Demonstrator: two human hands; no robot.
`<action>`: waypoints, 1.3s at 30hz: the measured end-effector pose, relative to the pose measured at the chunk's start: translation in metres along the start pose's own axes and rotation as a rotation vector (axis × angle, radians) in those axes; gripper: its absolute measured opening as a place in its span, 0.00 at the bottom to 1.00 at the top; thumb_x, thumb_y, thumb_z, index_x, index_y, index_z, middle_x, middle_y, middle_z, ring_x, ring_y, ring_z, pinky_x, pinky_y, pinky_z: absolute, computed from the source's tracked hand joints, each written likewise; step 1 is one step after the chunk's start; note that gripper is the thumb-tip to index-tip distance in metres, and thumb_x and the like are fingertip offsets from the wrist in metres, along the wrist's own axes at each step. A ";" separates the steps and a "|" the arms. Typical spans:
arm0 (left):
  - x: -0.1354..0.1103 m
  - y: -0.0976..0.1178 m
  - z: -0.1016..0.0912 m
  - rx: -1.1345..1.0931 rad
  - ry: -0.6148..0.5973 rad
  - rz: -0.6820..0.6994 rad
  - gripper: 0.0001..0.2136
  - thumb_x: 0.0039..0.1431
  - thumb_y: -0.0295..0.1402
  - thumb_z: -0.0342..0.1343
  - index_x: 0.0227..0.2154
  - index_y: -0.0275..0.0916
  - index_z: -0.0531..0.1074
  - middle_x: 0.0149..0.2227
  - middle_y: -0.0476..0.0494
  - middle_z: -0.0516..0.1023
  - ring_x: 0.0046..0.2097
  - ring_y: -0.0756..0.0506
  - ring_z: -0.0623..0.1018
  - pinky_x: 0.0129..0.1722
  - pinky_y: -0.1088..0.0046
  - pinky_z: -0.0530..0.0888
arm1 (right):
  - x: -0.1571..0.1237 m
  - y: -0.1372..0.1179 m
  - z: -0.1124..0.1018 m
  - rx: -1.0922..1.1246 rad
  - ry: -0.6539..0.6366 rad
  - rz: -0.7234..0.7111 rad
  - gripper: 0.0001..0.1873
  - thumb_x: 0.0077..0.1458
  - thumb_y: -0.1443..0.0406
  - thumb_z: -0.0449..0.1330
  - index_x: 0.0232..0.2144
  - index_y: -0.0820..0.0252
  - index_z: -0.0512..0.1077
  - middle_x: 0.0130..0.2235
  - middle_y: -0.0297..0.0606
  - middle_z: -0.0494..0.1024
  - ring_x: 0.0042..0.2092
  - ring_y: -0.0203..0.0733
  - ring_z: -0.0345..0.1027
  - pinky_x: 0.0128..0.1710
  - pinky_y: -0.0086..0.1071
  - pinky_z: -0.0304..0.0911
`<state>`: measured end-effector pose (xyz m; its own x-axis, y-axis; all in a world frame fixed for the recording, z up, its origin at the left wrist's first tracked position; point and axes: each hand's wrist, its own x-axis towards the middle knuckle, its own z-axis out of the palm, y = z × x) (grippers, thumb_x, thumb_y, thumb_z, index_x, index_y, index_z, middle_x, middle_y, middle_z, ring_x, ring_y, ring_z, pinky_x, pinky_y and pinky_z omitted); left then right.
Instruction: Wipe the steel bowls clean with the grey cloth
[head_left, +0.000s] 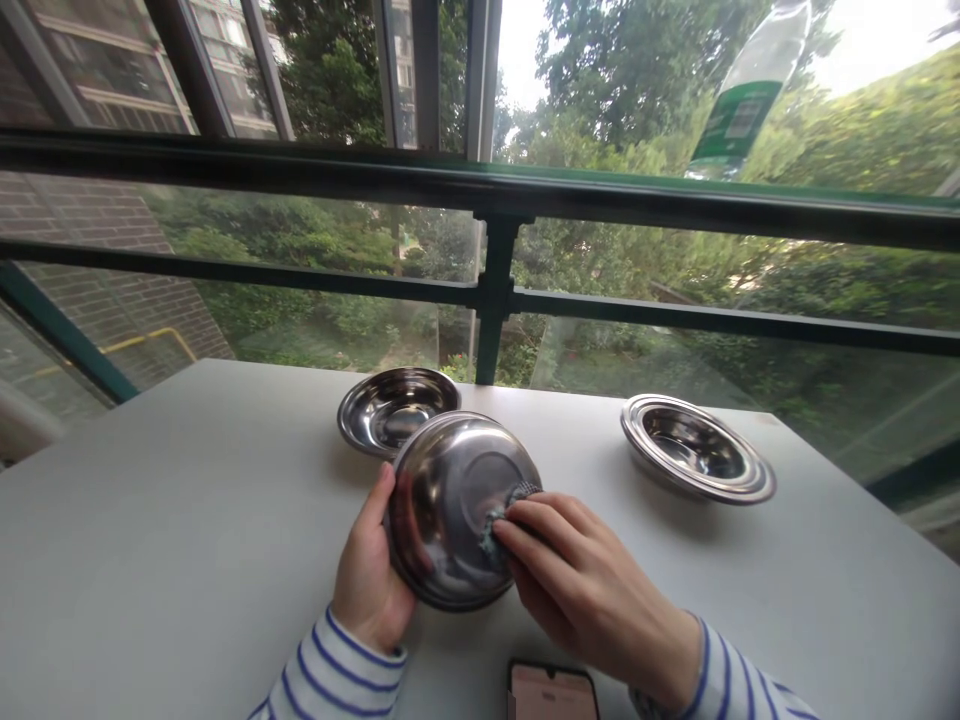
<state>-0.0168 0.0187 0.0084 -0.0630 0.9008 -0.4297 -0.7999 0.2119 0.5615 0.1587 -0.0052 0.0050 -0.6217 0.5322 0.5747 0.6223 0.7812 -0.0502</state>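
Observation:
My left hand [367,570] grips the left rim of a steel bowl [450,500] that is tilted up with its underside facing me. My right hand [577,580] is closed on a small grey cloth [504,512] and presses it against the bowl's outer surface near the base ring. The bowl's lower edge rests close to the white table [187,520]. Both wrists wear white sleeves with blue stripes.
A second steel bowl [394,408] sits upright just behind the held one. A stack of steel bowls [696,460] stands at the right. A phone [553,692] lies at the near edge. Behind the table runs a dark railing [495,290] with glass; a plastic bottle [746,95] stands on the sill.

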 end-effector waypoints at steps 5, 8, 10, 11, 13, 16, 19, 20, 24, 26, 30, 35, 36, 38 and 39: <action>-0.001 -0.003 -0.001 0.015 -0.045 -0.046 0.13 0.57 0.34 0.51 0.35 0.31 0.78 0.34 0.37 0.82 0.39 0.40 0.80 0.44 0.62 0.74 | 0.003 -0.002 -0.003 -0.043 -0.035 -0.030 0.16 0.56 0.70 0.53 0.47 0.66 0.67 0.43 0.47 0.73 0.45 0.45 0.64 0.42 0.39 0.66; -0.001 -0.003 -0.002 -0.004 -0.034 -0.037 0.14 0.58 0.35 0.50 0.34 0.32 0.78 0.32 0.37 0.82 0.40 0.40 0.80 0.45 0.62 0.74 | 0.005 -0.003 -0.006 -0.032 -0.068 -0.053 0.14 0.57 0.70 0.51 0.46 0.64 0.68 0.42 0.46 0.73 0.45 0.44 0.65 0.41 0.38 0.66; -0.002 -0.004 -0.001 0.002 -0.050 -0.068 0.14 0.58 0.34 0.50 0.34 0.32 0.78 0.32 0.37 0.82 0.40 0.40 0.80 0.45 0.62 0.74 | 0.006 -0.004 -0.007 -0.044 -0.037 -0.050 0.15 0.57 0.71 0.52 0.46 0.65 0.68 0.42 0.47 0.73 0.45 0.44 0.64 0.42 0.38 0.65; -0.002 -0.004 -0.001 0.009 -0.061 -0.089 0.13 0.58 0.34 0.50 0.34 0.32 0.78 0.32 0.37 0.82 0.40 0.40 0.80 0.45 0.62 0.74 | 0.006 -0.004 -0.007 -0.050 -0.021 -0.046 0.15 0.57 0.71 0.52 0.47 0.66 0.68 0.43 0.47 0.73 0.46 0.45 0.64 0.42 0.38 0.65; -0.003 -0.004 0.000 0.014 -0.066 -0.096 0.13 0.58 0.33 0.50 0.33 0.31 0.78 0.32 0.37 0.82 0.40 0.40 0.80 0.45 0.62 0.74 | 0.007 -0.005 -0.007 -0.047 -0.012 -0.045 0.15 0.57 0.71 0.52 0.47 0.66 0.68 0.43 0.47 0.73 0.46 0.45 0.64 0.43 0.38 0.65; -0.003 -0.002 0.000 -0.008 -0.050 -0.030 0.14 0.58 0.34 0.50 0.34 0.31 0.78 0.34 0.37 0.82 0.41 0.40 0.79 0.46 0.62 0.73 | 0.008 -0.005 -0.008 -0.025 -0.046 -0.064 0.14 0.57 0.71 0.51 0.45 0.65 0.69 0.42 0.46 0.73 0.45 0.45 0.64 0.42 0.38 0.65; -0.004 -0.003 0.000 0.005 -0.053 -0.031 0.13 0.58 0.34 0.50 0.37 0.32 0.77 0.35 0.37 0.82 0.40 0.40 0.80 0.46 0.61 0.73 | 0.008 -0.004 -0.007 -0.049 -0.009 -0.047 0.14 0.57 0.71 0.51 0.46 0.65 0.68 0.42 0.46 0.73 0.45 0.44 0.64 0.41 0.38 0.65; -0.004 -0.005 -0.001 0.020 -0.056 -0.054 0.13 0.58 0.33 0.51 0.37 0.32 0.77 0.35 0.38 0.82 0.40 0.40 0.80 0.46 0.61 0.73 | 0.009 -0.004 -0.007 -0.064 0.018 -0.027 0.14 0.57 0.71 0.51 0.46 0.65 0.68 0.43 0.46 0.73 0.45 0.45 0.64 0.42 0.38 0.65; -0.005 -0.008 -0.003 0.017 -0.086 -0.095 0.13 0.58 0.33 0.51 0.38 0.31 0.77 0.34 0.37 0.82 0.40 0.40 0.80 0.46 0.60 0.73 | 0.010 -0.006 -0.007 -0.067 0.032 0.011 0.15 0.57 0.70 0.52 0.47 0.65 0.68 0.44 0.47 0.72 0.46 0.46 0.63 0.43 0.40 0.64; -0.005 -0.008 -0.003 0.000 -0.095 -0.081 0.13 0.58 0.33 0.50 0.38 0.31 0.77 0.35 0.37 0.82 0.40 0.39 0.80 0.46 0.60 0.73 | 0.010 -0.007 -0.008 -0.050 -0.015 -0.020 0.15 0.56 0.70 0.52 0.46 0.65 0.68 0.44 0.46 0.72 0.45 0.46 0.63 0.43 0.39 0.64; -0.005 -0.008 -0.002 0.015 -0.098 -0.096 0.14 0.58 0.32 0.50 0.42 0.32 0.76 0.36 0.37 0.81 0.41 0.39 0.79 0.46 0.60 0.73 | 0.009 -0.002 -0.008 -0.093 0.022 0.005 0.15 0.57 0.70 0.52 0.46 0.65 0.68 0.44 0.46 0.73 0.45 0.45 0.63 0.42 0.39 0.65; -0.006 -0.010 -0.001 0.026 -0.088 -0.108 0.14 0.58 0.32 0.51 0.41 0.32 0.76 0.35 0.37 0.82 0.40 0.39 0.80 0.47 0.61 0.73 | 0.008 0.001 -0.006 -0.117 0.042 0.110 0.16 0.56 0.71 0.53 0.48 0.66 0.68 0.45 0.48 0.71 0.46 0.48 0.62 0.44 0.42 0.65; -0.006 -0.010 -0.001 0.027 -0.088 -0.108 0.13 0.58 0.32 0.51 0.41 0.32 0.76 0.35 0.37 0.82 0.40 0.39 0.80 0.47 0.61 0.73 | 0.008 0.000 -0.006 -0.099 0.026 0.077 0.16 0.57 0.70 0.52 0.48 0.66 0.68 0.45 0.47 0.71 0.46 0.48 0.62 0.45 0.41 0.64; -0.006 -0.009 -0.001 0.030 -0.093 -0.106 0.13 0.58 0.32 0.51 0.40 0.32 0.76 0.35 0.37 0.82 0.40 0.39 0.80 0.47 0.60 0.73 | 0.009 -0.002 -0.006 -0.065 0.000 -0.002 0.16 0.57 0.69 0.52 0.48 0.66 0.68 0.45 0.47 0.71 0.46 0.46 0.62 0.45 0.40 0.64; -0.006 -0.009 -0.001 0.033 -0.095 -0.102 0.13 0.58 0.32 0.51 0.40 0.32 0.76 0.35 0.37 0.82 0.40 0.39 0.80 0.47 0.60 0.73 | 0.009 -0.002 -0.006 -0.062 0.001 -0.017 0.16 0.57 0.69 0.52 0.48 0.66 0.68 0.45 0.46 0.72 0.46 0.46 0.62 0.45 0.39 0.65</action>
<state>-0.0102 0.0109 0.0051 0.0762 0.9053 -0.4178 -0.7790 0.3156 0.5418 0.1545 -0.0043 0.0148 -0.6315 0.5188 0.5763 0.6401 0.7682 0.0098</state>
